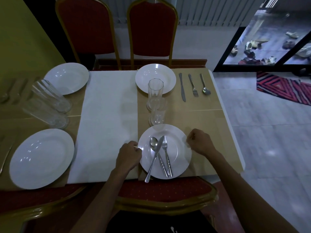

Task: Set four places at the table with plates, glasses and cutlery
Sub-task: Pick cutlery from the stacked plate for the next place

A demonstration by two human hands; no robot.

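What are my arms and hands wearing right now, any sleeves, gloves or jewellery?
Nothing shows on them. The left hand and right hand have no gloves, and no ring, watch or bracelet is visible. The left forearm and right forearm are uncovered down to the frame's edge, so no sleeve is in view.

Nothing legible is to be found here: no text, label, brand, number or sign can be read on anything in view. One small white mark point(172, 230) is spotted on the black garment point(151, 222) at the very bottom edge, but it is cut off by the frame and too small to be made out.
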